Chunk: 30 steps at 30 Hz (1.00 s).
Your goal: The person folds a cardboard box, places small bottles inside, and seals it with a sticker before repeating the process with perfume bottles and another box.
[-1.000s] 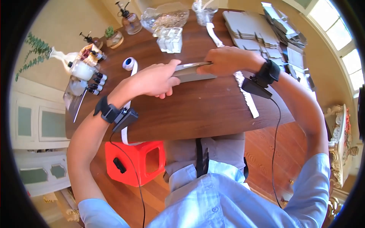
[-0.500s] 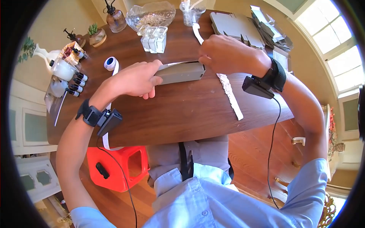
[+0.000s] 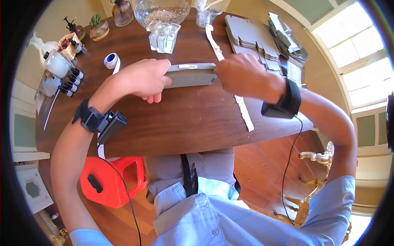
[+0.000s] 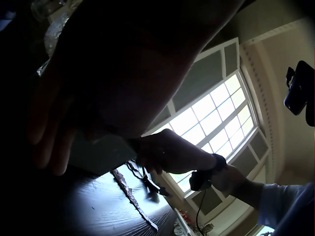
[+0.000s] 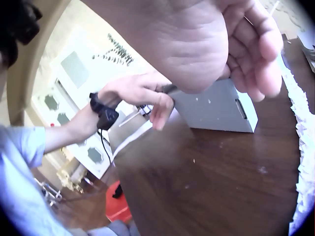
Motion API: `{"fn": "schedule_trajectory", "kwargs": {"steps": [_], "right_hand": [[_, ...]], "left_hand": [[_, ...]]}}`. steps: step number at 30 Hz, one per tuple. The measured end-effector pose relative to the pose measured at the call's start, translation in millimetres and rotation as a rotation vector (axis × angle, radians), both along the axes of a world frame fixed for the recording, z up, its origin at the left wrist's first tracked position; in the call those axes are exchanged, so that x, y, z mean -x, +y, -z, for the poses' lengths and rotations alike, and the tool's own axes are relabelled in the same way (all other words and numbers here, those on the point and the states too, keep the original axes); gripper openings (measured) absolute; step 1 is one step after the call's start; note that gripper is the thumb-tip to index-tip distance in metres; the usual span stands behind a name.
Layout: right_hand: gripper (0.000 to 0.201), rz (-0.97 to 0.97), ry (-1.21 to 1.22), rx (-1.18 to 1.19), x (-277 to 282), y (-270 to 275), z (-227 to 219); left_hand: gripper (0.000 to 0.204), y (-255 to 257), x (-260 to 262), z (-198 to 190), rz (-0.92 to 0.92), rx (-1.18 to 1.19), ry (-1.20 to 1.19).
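A narrow grey cardboard box [image 3: 191,76] stands on the table between the two hands, with a white shiny strip [image 3: 188,66] along its top edge. In the right wrist view the box [image 5: 216,108] shows a small slot near one end. The left hand [image 3: 141,78] grips the box's left end, thumb on the near side. At the right top corner, the right hand [image 3: 244,76] holds the box with curled fingers. From the right wrist, its fingers [image 5: 268,73] bend over that corner. The left wrist view is dark; the left hand [image 4: 108,83] covers most of the box there.
Clear glass bottles [image 3: 163,37] and a glass bowl [image 3: 162,14] stand behind the box. Flattened grey boxes [image 3: 250,35] are stacked back right. A crinkled white strip [image 3: 245,114] lies right, a white tape roll [image 3: 111,60] left. Small dark-capped bottles [image 3: 70,84] line the left edge.
The right hand has shifted along to the box's right top corner, and the box's top edge with the white strip shows more. The head view has swung to the right.
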State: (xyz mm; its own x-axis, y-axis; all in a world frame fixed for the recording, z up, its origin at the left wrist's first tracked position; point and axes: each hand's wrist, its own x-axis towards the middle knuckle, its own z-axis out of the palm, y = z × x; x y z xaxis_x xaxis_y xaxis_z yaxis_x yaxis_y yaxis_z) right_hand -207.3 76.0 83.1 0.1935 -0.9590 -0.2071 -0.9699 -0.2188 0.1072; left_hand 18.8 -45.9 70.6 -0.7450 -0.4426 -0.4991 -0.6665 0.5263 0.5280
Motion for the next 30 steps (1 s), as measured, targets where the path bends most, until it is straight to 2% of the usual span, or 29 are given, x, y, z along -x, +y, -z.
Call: {"fn": "schedule_trajectory", "kwargs": {"steps": [2, 5, 7, 8, 10, 12, 14, 15, 16, 19, 21, 24, 28, 30], "right_hand": [[0.013, -0.03, 0.098, 0.031, 1, 5, 3], [0.017, -0.035, -0.001, -0.033, 8, 0, 0], [0.034, 0.1, -0.151, -0.275, 14, -11, -6], [0.034, 0.103, -0.158, -0.271, 13, -16, -17], [0.053, 0.433, -0.467, -0.337, 14, -29, -40], [0.055, 0.424, -0.526, -0.386, 20, -34, -21], [0.051, 0.426, -0.686, -0.584, 13, -29, -3], [0.048, 0.387, -0.655, -0.574, 14, -29, -1], [0.048, 0.383, -0.662, -0.574, 15, -28, 3], [0.049, 0.328, -0.65, -0.519, 18, -21, 12], [0.05, 0.168, -0.574, -0.39, 19, -18, 15], [0.05, 0.143, -0.528, -0.278, 16, -10, 28], [0.046, 0.19, -0.513, -0.353, 11, -3, 30], [0.048, 0.105, -0.442, -0.265, 10, -2, 31]], "left_hand": [[0.023, 4, 0, 0, 0.0, 0.026, -0.016], [0.024, 7, 0, 2, 0.016, 0.072, -0.002], [0.024, 12, 2, -4, 0.031, 0.129, -0.03], [0.026, 15, 3, -6, 0.045, 0.177, -0.051], [0.029, 14, -1, 2, 0.067, 0.272, -0.035], [0.032, 12, -4, 14, 0.103, 0.371, -0.027], [0.034, 11, -7, 20, 0.126, 0.409, 0.028], [0.044, 11, -8, 21, 0.126, 0.365, -0.012], [0.044, 15, -8, 16, 0.126, 0.367, -0.02], [0.061, 19, -7, -1, 0.085, 0.203, -0.033], [0.061, 7, -6, -1, 0.125, 0.199, -0.033], [0.065, -3, -5, 5, 0.168, 0.129, -0.031], [0.073, -7, -5, 17, 0.178, 0.063, 0.084], [0.074, -8, -8, 27, 0.156, 0.019, 0.113]]}}
